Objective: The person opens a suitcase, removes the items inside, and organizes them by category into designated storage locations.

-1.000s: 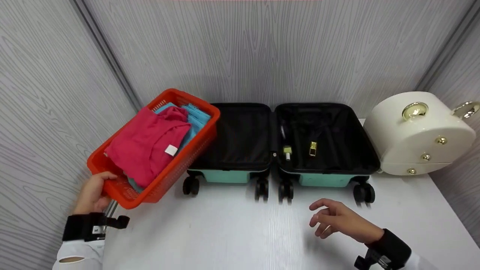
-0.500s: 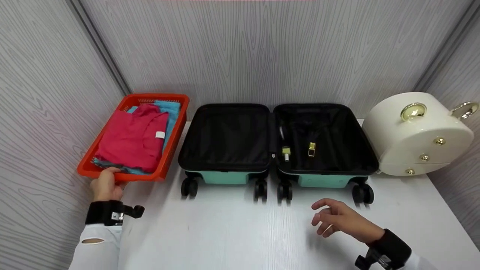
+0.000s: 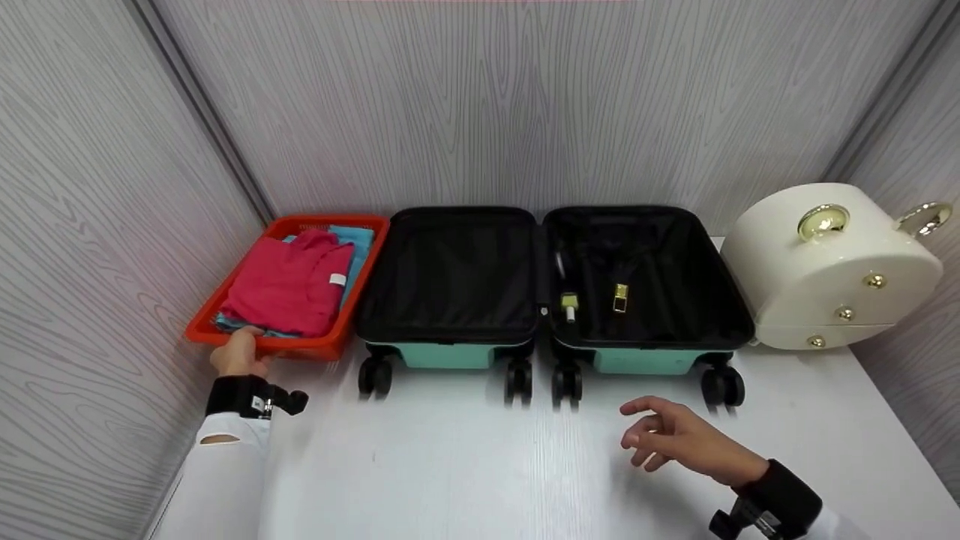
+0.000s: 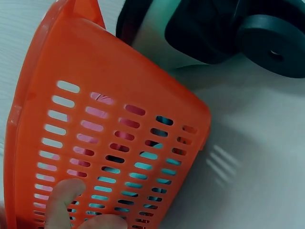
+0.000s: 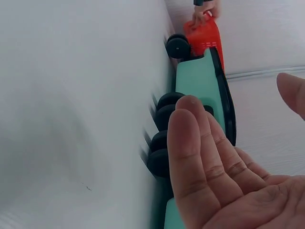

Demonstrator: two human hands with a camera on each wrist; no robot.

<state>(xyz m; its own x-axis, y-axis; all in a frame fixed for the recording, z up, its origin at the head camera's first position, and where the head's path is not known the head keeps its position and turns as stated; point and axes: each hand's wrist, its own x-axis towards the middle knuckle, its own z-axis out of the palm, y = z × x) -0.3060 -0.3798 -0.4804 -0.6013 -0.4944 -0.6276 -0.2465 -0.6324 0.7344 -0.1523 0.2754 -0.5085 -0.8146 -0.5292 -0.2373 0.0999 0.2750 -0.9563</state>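
Note:
My left hand (image 3: 241,355) grips the near rim of an orange-red plastic basket (image 3: 330,346) at the left of the table. Folded clothes lie inside: a pink garment (image 3: 289,281) with a white tag, over light blue cloth (image 3: 358,241). In the left wrist view, fingers (image 4: 64,198) press the slotted basket wall from outside. My right hand (image 3: 686,442) hovers over the table at the front right, fingers loosely bent, holding nothing. Between and behind the hands lies an open mint-green suitcase (image 3: 450,355) with black lining; a small gold-coloured item (image 3: 620,298) and a small bottle (image 3: 569,306) sit in its right half.
A cream rounded case (image 3: 832,277) with gold handles and knobs stands right of the suitcase. Black suitcase wheels (image 3: 724,386) stick out toward the front. Grey wood-patterned walls (image 3: 465,105) enclose the white table (image 3: 450,465) at the back and sides.
My left hand has brought the basket from a raised, tilted position over the suitcase's left edge, leftward and down, to level beside the suitcase. The right hand has stayed almost still.

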